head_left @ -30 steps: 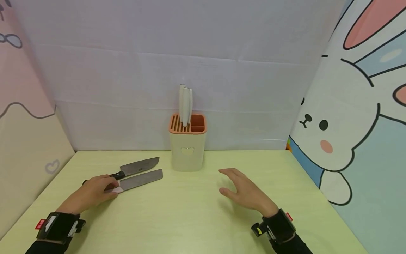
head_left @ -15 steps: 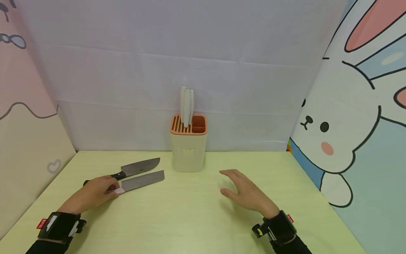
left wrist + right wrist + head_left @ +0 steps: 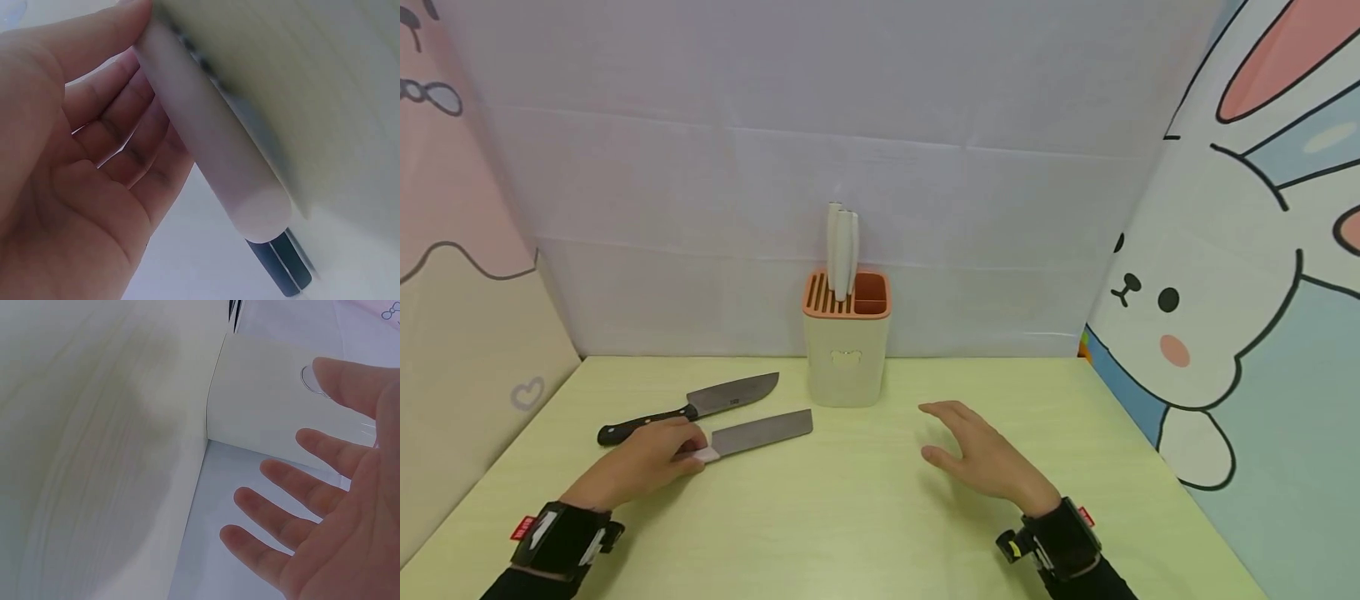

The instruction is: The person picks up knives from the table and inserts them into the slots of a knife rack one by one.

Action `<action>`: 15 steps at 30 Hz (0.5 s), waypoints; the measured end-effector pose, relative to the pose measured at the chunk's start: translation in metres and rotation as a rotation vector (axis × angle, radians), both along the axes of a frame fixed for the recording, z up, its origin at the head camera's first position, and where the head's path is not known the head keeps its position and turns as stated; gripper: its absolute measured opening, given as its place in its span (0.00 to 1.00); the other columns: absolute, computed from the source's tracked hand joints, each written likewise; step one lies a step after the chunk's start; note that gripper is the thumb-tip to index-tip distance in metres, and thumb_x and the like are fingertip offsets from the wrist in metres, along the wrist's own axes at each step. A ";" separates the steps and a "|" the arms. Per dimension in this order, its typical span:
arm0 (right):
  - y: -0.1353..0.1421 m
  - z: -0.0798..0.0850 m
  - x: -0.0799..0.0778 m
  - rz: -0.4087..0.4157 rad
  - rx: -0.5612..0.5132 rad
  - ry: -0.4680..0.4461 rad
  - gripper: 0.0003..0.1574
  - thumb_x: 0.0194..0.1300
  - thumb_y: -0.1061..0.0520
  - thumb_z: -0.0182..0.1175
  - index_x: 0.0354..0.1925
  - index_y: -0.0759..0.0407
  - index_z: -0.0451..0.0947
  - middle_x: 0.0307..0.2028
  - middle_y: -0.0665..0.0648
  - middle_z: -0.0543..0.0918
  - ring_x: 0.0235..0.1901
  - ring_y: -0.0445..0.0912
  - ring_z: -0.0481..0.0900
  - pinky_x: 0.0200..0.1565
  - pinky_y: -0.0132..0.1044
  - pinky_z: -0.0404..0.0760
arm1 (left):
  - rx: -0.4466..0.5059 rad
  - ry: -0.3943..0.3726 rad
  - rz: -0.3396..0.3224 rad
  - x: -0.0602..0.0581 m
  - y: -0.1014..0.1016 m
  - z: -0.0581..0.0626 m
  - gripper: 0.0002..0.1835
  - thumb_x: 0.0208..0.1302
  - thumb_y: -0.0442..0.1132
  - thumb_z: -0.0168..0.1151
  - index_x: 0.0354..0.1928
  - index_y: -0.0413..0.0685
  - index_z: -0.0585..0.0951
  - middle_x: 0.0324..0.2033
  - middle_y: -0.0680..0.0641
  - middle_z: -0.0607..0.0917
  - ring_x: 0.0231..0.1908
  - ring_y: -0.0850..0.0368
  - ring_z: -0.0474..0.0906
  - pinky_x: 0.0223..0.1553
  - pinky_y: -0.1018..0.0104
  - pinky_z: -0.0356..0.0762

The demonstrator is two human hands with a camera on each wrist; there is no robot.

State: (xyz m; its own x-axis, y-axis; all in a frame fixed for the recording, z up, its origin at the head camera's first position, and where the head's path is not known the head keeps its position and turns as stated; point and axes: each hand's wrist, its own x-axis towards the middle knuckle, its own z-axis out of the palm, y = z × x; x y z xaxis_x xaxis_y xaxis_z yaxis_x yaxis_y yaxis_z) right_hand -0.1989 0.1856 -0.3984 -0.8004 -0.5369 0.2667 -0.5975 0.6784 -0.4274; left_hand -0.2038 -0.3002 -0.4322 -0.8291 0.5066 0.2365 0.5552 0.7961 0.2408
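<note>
My left hand (image 3: 646, 460) pinches the pale handle of a rectangular-bladed kitchen knife (image 3: 763, 432) between thumb and fingers; the blade points right, close over the table. In the left wrist view that rounded white handle (image 3: 215, 137) runs along the fingertips. Just behind lies a black-handled kitchen knife (image 3: 733, 394), its curved tip toward the right, its handle partly behind my left hand. My right hand (image 3: 981, 454) is held over the right half of the table, fingers spread and holding nothing; the right wrist view shows its bare palm and fingers (image 3: 281, 519).
A cream knife block (image 3: 846, 358) with an orange slotted top stands at the back middle, against the white backdrop (image 3: 760, 183). Several white-handled knives (image 3: 842, 250) stand in its slots. Printed panels (image 3: 1225, 333) flank the pale table (image 3: 865, 517).
My left hand has shifted right with the pale-handled knife, uncovering more of the black handle behind it. The right hand stays in place; the camera's view has shifted slightly.
</note>
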 end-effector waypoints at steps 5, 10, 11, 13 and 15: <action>-0.001 0.000 0.001 0.009 0.001 0.006 0.34 0.68 0.46 0.59 0.68 0.47 0.61 0.63 0.50 0.67 0.62 0.47 0.64 0.58 0.51 0.70 | 0.014 -0.012 -0.009 0.001 0.014 -0.001 0.08 0.58 0.41 0.69 0.36 0.61 0.79 0.32 0.60 0.75 0.29 0.66 0.68 0.31 0.68 0.71; -0.001 -0.001 0.002 0.011 0.002 -0.007 0.34 0.68 0.46 0.59 0.68 0.46 0.61 0.63 0.50 0.66 0.62 0.47 0.64 0.57 0.51 0.70 | 0.028 -0.025 -0.036 0.001 0.027 -0.002 0.08 0.58 0.40 0.70 0.36 0.59 0.79 0.32 0.59 0.75 0.30 0.65 0.68 0.31 0.68 0.72; -0.001 -0.001 0.002 0.007 0.004 -0.011 0.34 0.68 0.46 0.59 0.68 0.45 0.61 0.63 0.50 0.66 0.62 0.47 0.64 0.57 0.51 0.70 | 0.029 -0.025 -0.036 0.001 0.029 -0.003 0.08 0.57 0.41 0.70 0.36 0.60 0.79 0.32 0.60 0.75 0.30 0.65 0.68 0.31 0.68 0.72; -0.001 -0.001 0.002 0.001 0.007 -0.015 0.34 0.68 0.45 0.59 0.68 0.43 0.60 0.63 0.49 0.66 0.62 0.46 0.63 0.57 0.50 0.70 | 0.033 -0.023 -0.042 -0.001 0.035 -0.004 0.09 0.57 0.41 0.70 0.35 0.61 0.79 0.31 0.61 0.75 0.30 0.66 0.68 0.31 0.68 0.71; -0.002 -0.002 0.002 0.000 0.006 -0.012 0.34 0.68 0.45 0.59 0.68 0.43 0.60 0.63 0.49 0.66 0.62 0.45 0.63 0.57 0.50 0.70 | 0.037 -0.025 -0.053 -0.002 0.041 -0.005 0.09 0.56 0.41 0.71 0.35 0.61 0.79 0.31 0.61 0.75 0.29 0.66 0.67 0.31 0.69 0.71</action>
